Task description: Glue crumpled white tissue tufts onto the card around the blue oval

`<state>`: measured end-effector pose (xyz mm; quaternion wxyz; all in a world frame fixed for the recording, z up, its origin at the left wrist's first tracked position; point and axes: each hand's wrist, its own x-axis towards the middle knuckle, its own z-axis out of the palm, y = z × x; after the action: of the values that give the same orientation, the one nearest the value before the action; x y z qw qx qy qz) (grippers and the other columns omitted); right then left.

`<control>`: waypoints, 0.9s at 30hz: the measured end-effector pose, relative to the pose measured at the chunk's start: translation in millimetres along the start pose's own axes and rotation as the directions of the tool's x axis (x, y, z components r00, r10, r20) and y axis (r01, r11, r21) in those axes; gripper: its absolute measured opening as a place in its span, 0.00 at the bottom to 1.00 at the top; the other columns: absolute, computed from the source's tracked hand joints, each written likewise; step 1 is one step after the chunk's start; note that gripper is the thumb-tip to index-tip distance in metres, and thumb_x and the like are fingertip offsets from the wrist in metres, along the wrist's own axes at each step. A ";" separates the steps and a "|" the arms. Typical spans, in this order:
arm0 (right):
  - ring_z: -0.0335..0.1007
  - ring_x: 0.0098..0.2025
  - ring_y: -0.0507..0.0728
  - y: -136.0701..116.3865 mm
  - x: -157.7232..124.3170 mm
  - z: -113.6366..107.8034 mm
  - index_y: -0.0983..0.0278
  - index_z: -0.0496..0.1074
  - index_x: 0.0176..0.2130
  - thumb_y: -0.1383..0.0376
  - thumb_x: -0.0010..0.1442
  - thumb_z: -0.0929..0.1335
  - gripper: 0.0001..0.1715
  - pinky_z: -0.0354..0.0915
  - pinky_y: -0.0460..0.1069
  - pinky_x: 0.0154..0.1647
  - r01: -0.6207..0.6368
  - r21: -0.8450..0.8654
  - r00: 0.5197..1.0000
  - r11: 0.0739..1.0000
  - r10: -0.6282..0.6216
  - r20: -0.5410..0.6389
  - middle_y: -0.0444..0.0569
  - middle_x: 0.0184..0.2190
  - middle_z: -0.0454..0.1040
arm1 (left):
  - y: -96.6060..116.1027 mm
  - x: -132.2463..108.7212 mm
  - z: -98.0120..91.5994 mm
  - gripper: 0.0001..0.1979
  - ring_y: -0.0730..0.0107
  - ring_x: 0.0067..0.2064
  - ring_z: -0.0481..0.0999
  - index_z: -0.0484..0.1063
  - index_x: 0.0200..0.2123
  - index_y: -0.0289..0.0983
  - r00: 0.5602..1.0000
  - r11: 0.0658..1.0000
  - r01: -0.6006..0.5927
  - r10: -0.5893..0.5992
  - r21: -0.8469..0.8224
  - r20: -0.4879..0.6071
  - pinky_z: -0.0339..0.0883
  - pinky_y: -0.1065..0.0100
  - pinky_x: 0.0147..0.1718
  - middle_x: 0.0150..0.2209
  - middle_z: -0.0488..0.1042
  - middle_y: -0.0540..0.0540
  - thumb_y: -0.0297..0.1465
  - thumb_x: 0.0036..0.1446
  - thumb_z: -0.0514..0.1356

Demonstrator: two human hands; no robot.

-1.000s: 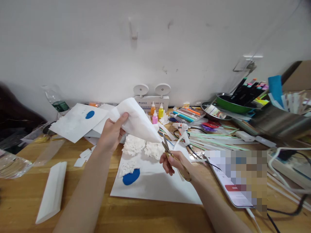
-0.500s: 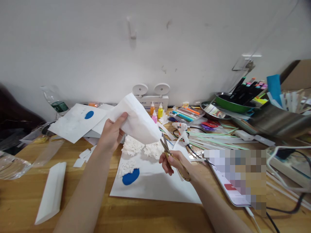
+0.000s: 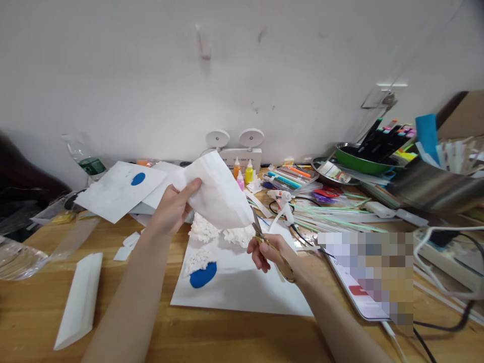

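Observation:
My left hand (image 3: 176, 204) pinches a white tissue-like sheet (image 3: 219, 194) by its left side, thumb on top, holding it up over the table. In my right hand (image 3: 268, 249) is a pair of gold-handled scissors (image 3: 258, 227), its blades at the sheet's lower right corner. Below lies a large white paper (image 3: 249, 292). On it sit crumpled white tissue clumps (image 3: 204, 229) and a blue patch (image 3: 203, 275), partly covered by a clump. The held sheet hides the back of this paper.
A folded white paper (image 3: 79, 300) lies at left, near small paper scraps (image 3: 127, 246). Behind stand small paint bottles (image 3: 248, 172). To the right are a glue gun (image 3: 282, 201), thin sticks (image 3: 333, 214), a phone (image 3: 363, 292) with its cable, and a green pan (image 3: 366, 160) of markers.
The held sheet has turned slightly and dropped a little, showing more of its face. My left hand has shifted slightly right; the scissors stay nearly in place.

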<state>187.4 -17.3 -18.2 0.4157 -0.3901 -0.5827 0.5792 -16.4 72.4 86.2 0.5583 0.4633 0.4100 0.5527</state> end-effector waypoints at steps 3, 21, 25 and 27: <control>0.57 0.17 0.47 -6.2 -0.8 1.3 0.68 0.66 0.31 0.42 0.51 0.61 0.31 0.54 0.43 0.17 -0.007 -0.032 1.000 0.999 0.006 -0.002 0.43 0.18 0.64 | 0.7 -0.4 -0.3 0.13 0.63 0.37 0.76 0.75 0.34 0.33 1.000 1.000 0.010 -0.010 0.001 -0.009 0.72 0.75 0.29 0.34 0.78 0.43 0.33 0.42 0.65; 0.56 0.17 0.47 -11.6 -2.6 6.2 0.67 0.66 0.29 0.46 0.51 0.64 0.25 0.54 0.43 0.18 -0.075 -0.144 0.991 0.987 0.057 -0.122 0.42 0.17 0.63 | -0.8 1.5 -1.7 0.14 0.63 0.37 0.77 0.74 0.35 0.33 1.000 1.000 0.003 -0.003 0.030 -0.009 0.73 0.72 0.31 0.32 0.78 0.42 0.32 0.43 0.65; 0.56 0.17 0.47 -12.3 -3.2 7.2 0.67 0.66 0.29 0.47 0.51 0.64 0.24 0.54 0.43 0.18 -0.070 -0.150 0.990 0.986 0.051 -0.129 0.42 0.16 0.63 | -0.3 1.7 -1.9 0.14 0.65 0.37 0.77 0.74 0.36 0.34 1.000 0.999 0.005 -0.005 0.047 0.003 0.73 0.74 0.29 0.33 0.78 0.43 0.33 0.43 0.64; 0.56 0.17 0.47 -12.5 -3.4 7.4 0.67 0.66 0.29 0.47 0.51 0.64 0.24 0.54 0.43 0.18 -0.079 -0.150 0.989 0.986 0.058 -0.136 0.42 0.16 0.63 | -0.1 1.5 -1.7 0.14 0.65 0.37 0.77 0.74 0.35 0.34 1.000 0.999 0.006 -0.006 0.051 0.007 0.72 0.74 0.29 0.34 0.78 0.43 0.33 0.43 0.64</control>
<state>182.1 -23.3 -5.7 0.4013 -0.4784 -0.5836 0.5192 -17.9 73.9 85.8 0.5494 0.4782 0.4235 0.5387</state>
